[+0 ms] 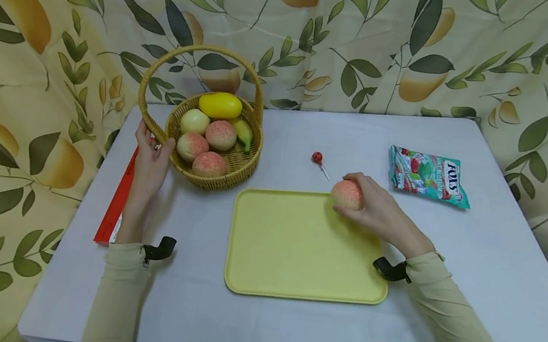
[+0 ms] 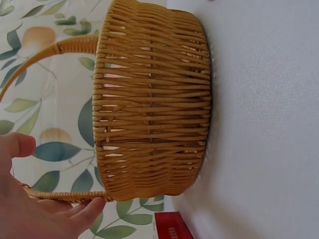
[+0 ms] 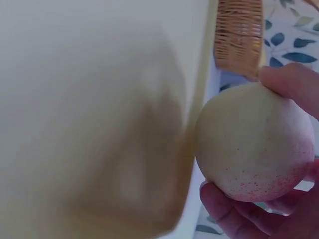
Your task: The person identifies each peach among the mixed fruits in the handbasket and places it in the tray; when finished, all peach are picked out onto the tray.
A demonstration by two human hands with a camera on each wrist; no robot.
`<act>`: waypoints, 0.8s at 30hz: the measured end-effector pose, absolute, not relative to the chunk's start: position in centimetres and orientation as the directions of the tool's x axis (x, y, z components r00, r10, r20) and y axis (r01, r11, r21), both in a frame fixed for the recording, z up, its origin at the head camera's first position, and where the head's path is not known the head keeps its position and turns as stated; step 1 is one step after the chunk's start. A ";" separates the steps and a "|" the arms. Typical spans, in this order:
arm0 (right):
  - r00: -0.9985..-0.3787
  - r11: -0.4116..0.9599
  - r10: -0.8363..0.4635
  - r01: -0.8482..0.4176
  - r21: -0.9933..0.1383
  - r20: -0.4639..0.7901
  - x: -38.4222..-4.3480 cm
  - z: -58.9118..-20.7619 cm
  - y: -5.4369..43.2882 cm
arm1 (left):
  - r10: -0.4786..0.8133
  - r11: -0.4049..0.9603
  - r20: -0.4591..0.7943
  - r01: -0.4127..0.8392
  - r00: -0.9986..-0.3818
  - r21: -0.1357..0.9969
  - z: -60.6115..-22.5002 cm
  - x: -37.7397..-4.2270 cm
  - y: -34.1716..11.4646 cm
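Right hand: peach is being gripped, fingers clamped on it, thumb on one side and the others round the opposite side. Peach is being held over the far edge of the yellow tray, right of its middle — whether the rim is being touched can't be told.

Left hand: handle of the wicker basket is being touched near its left foot. Fingers are being laid along it, thumb being kept apart. Basket is being supported upright by the bench, just beyond the tray's left corner.

In the basket, three more peaches, a pale round fruit, a yellow oblong fruit and a banana are being held.

Lollipop is being left beyond the tray — snack bag farther right, red strip by the left forearm.
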State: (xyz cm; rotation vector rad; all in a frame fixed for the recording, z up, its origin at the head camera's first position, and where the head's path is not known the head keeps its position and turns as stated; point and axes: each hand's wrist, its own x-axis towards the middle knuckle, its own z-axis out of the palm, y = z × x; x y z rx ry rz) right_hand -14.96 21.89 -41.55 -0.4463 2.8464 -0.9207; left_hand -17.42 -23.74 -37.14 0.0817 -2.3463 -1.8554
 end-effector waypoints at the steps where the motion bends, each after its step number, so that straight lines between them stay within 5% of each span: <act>1: -0.949 0.777 -0.313 -0.238 -0.583 -0.029 -15.0 -41.8 21.9 | -0.134 0.234 0.085 0.052 -0.987 0.971 -37.0 -17.4 -23.7; 24: -0.931 0.862 -0.348 -0.272 -0.429 -0.111 -14.8 -41.7 21.7 | -0.116 0.224 0.064 0.036 -0.991 0.974 -36.8 -17.5 -24.0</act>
